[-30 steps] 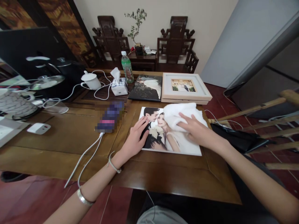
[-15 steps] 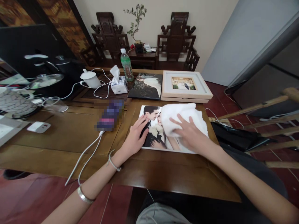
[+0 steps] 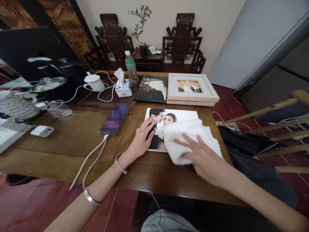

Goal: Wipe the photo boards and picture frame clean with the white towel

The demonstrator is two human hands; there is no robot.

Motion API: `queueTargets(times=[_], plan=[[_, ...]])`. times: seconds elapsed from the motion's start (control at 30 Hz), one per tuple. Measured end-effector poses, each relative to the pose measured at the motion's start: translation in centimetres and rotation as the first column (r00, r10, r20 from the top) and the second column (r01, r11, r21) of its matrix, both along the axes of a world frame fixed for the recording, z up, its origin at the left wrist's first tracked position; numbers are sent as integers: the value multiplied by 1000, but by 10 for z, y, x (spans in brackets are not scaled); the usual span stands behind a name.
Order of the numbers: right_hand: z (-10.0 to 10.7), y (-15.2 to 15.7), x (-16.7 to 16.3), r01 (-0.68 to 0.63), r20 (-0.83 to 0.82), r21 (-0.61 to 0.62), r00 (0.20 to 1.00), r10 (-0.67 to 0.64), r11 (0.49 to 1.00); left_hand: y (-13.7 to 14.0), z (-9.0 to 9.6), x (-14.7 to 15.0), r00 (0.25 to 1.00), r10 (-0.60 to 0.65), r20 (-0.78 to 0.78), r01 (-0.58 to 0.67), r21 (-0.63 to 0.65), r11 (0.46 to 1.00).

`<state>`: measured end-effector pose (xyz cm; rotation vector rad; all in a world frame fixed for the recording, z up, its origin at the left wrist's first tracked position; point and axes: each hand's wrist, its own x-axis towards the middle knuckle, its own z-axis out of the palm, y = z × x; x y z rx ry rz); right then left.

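A wedding photo panel (image 3: 186, 113) with a white background lies flat on the wooden table in front of me, showing a couple. My left hand (image 3: 142, 138) rests on its left edge, fingers stretched out. Over the panel's lower right part is a white fluffy cloth (image 3: 209, 137), which hides that corner and overhangs the near edge. My right hand (image 3: 201, 158) lies on top of the cloth with its fingers spread, pressing it down. The cloth's underside is hidden.
Behind the panel lie a dark photo panel (image 3: 154, 90) and a framed photo (image 3: 209, 88). Left are a charging phone (image 3: 114, 119) with its cable, a tissue box (image 3: 123, 88), a green bottle (image 3: 131, 67) and a lidded cup (image 3: 94, 83). A wooden chair (image 3: 272, 111) stands right.
My right hand has moved the cloth toward me over the panel, uncovering its upper right part and the second face. My left hand stays almost in place.
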<state>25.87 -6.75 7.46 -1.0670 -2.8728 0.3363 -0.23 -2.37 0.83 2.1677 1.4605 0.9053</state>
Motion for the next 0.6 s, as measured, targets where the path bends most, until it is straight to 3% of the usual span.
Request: queueTargets(times=[0.23, 0.37, 0.5, 0.6], plan=[[15, 108, -9, 58, -24, -9, 998, -59, 998, 5, -1, -3, 999, -41, -8, 41, 4, 999], [24, 147, -11, 102, -68, -19, 992, -103, 995, 4, 0, -3, 999, -34, -2, 34, -2, 999], [20, 149, -13, 151, -96, -24, 984, -152, 988, 4, -1, -3, 999, -36, 10, 36, -1, 999], [8, 119, -18, 156, -61, 17, 986, -155, 988, 4, -3, -4, 999, -30, 12, 30, 5, 1000]])
